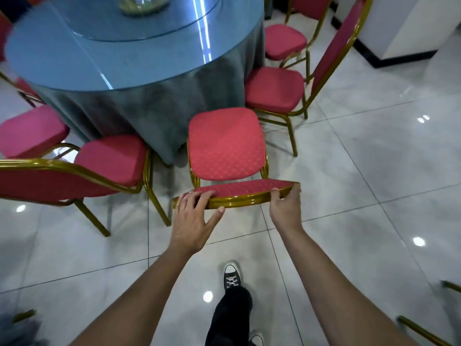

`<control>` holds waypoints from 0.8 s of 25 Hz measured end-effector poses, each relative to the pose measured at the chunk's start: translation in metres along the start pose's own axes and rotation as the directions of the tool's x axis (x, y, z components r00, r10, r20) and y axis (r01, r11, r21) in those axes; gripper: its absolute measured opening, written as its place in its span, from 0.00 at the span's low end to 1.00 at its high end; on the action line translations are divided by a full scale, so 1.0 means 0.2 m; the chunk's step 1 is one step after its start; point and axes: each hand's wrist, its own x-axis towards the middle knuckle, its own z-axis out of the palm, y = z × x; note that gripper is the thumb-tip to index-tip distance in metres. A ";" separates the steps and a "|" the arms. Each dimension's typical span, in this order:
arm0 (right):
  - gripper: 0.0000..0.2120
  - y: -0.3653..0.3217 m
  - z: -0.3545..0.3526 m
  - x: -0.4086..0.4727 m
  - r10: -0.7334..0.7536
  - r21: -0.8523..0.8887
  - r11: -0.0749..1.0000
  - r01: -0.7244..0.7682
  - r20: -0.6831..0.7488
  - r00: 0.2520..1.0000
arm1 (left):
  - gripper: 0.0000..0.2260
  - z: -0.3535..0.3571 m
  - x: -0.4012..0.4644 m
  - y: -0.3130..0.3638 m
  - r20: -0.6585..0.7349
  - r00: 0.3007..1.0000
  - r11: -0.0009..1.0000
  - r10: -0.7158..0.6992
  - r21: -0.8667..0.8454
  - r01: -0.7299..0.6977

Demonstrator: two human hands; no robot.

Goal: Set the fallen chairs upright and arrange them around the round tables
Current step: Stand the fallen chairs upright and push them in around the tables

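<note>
Both hands are on the chair's top rail, with the table dead ahead at 12 o'clock.

Your left hand (192,216) lies with spread, nearly straight fingers over the left end of the gold-framed backrest, while your right hand (285,208) curls round its right end. That red-cushioned, gold metal-framed banquet chair (225,146) stands upright, its seat pointing to 12 o'clock at the round glass-topped table with the grey-blue cloth (124,58). The rail runs 9 to 3, so I'd judge a straight push tucks it between its neighbours.

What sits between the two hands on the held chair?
In the head view, only the chair's gold top rail; left hand rests on one end, right hand grips the other.
</note>
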 end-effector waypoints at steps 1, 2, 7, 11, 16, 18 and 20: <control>0.35 -0.03 0.02 0.04 -0.026 -0.153 0.988 0.024 -0.008 1.000 | 0.30 -0.01 0.05 -0.03 0.024 0.999 0.999 -0.023 0.026 0.022; 0.36 -0.04 0.04 0.09 -0.043 -0.301 0.953 0.036 -0.015 0.999 | 0.32 -0.01 0.09 -0.05 0.046 0.998 0.998 -0.039 0.059 0.036; 0.28 -0.15 0.04 0.31 -0.245 -0.561 0.798 0.219 0.030 0.969 | 0.29 0.05 0.20 0.04 -0.021 0.995 0.987 -0.100 0.123 0.102; 0.21 -0.21 -0.09 0.48 -0.354 -0.672 0.656 0.344 0.128 0.926 | 0.28 0.06 0.30 0.20 -0.052 0.991 0.983 -0.123 0.133 0.129; 0.17 -0.38 -0.11 0.66 -0.379 -0.524 0.741 0.421 0.192 0.905 | 0.32 -0.04 0.56 0.20 -0.026 0.980 0.976 -0.198 0.087 0.200; 0.16 -0.47 -0.09 0.73 -0.376 -0.506 0.732 0.456 0.257 0.890 | 0.33 -0.12 0.71 0.18 0.019 0.969 0.968 -0.246 0.056 0.245; 0.20 -0.56 -0.06 0.81 -0.358 -0.540 0.698 0.471 0.306 0.882 | 0.33 -0.17 0.83 0.17 0.030 0.955 0.955 -0.296 0.026 0.295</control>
